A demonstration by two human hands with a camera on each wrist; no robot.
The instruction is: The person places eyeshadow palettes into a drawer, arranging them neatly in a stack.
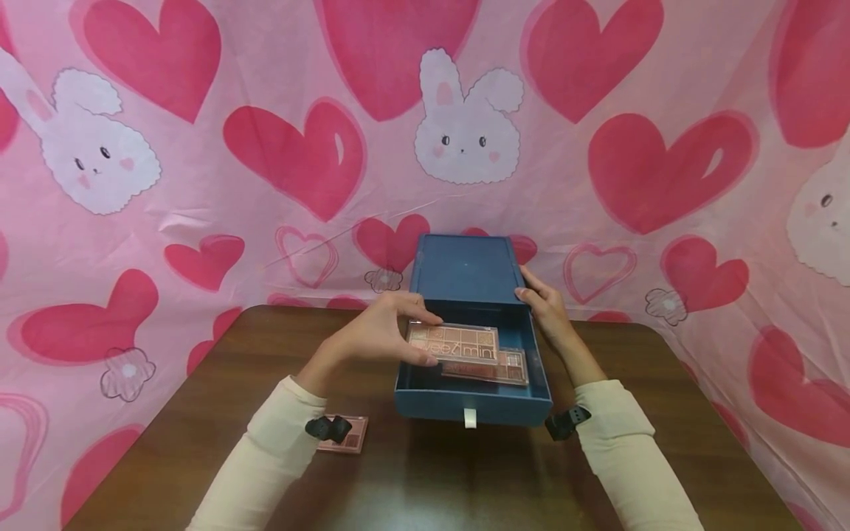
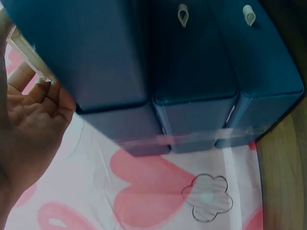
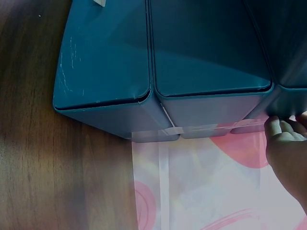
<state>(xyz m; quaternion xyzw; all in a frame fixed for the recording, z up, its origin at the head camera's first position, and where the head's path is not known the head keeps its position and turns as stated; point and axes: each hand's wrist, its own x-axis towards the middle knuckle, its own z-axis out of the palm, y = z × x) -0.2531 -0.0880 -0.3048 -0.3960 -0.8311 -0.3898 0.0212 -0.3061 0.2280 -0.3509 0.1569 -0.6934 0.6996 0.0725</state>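
A blue drawer unit (image 1: 468,269) stands at the back of the table with its top drawer (image 1: 473,405) pulled out. My left hand (image 1: 378,332) pinches a clear-lidded eyeshadow palette (image 1: 458,341) by its left end, thumb in front and fingers behind, over the drawer. Beneath it, another palette (image 1: 514,369) lies in the drawer, partly covered. The held palette's edge (image 2: 31,55) shows in the left wrist view. My right hand (image 1: 551,310) rests against the unit's right side, thumb on the top edge; in the right wrist view its fingertips (image 3: 273,125) touch the blue side.
A pink palette (image 1: 352,435) lies on the brown table (image 1: 392,487), left of the drawer, partly behind my left wrist strap. More closed drawers (image 3: 211,48) sit below the open one. A white pull tab (image 1: 470,418) hangs at the drawer front. Heart-patterned cloth (image 1: 299,162) hangs behind.
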